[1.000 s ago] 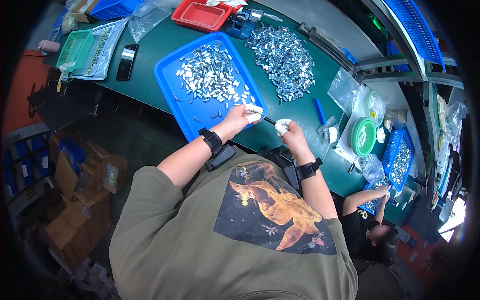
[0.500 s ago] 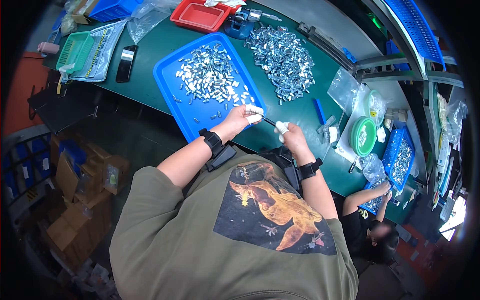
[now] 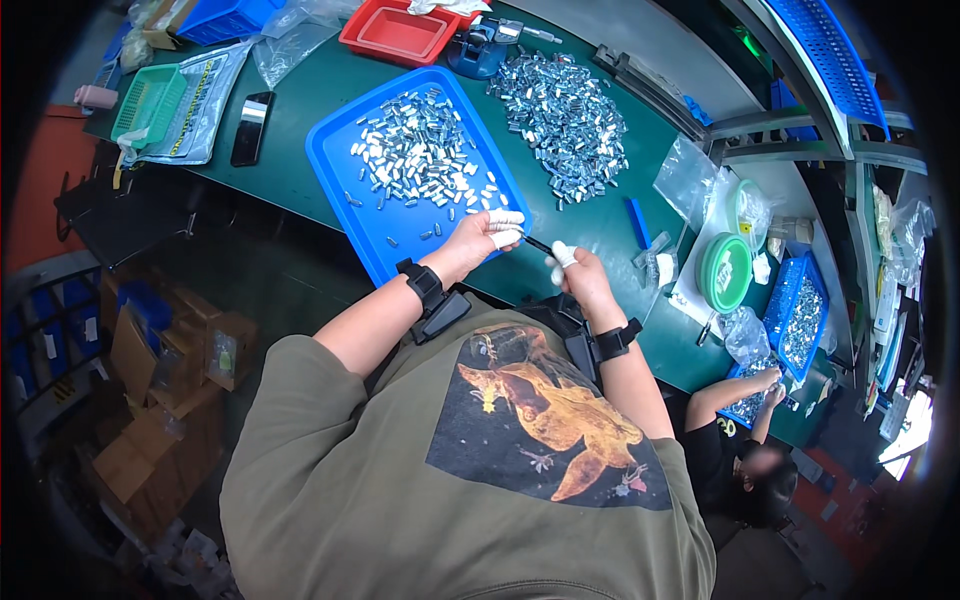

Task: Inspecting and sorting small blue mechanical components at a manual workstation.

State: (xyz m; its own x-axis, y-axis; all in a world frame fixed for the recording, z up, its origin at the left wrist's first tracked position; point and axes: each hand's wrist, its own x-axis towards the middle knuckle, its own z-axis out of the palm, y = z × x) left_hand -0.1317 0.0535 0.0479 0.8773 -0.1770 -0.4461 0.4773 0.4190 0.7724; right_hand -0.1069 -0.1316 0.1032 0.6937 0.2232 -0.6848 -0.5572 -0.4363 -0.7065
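My left hand (image 3: 474,243), with white covers on its fingertips, is closed over the near right edge of a blue tray (image 3: 345,208). What it pinches is too small and covered to make out. My right hand (image 3: 584,277), also with white fingertip covers, grips a thin black rod (image 3: 538,245) that points at the left fingertips. Many small shiny metal cylinders (image 3: 415,150) lie in the tray, with a few apart from the rest. On the green table beyond is a large heap of similar metal cylinders (image 3: 562,125).
A red tray (image 3: 400,35) and a blue-based micrometer (image 3: 480,50) stand at the back. At left lie a phone (image 3: 251,128) and a green basket (image 3: 150,103). Rightward are a blue bar (image 3: 638,223), a green round container (image 3: 724,272) and a co-worker's hands (image 3: 768,382) by blue bins.
My hands and the black rod have shifted only very slightly. The tray and both groups of metal cylinders look the same.
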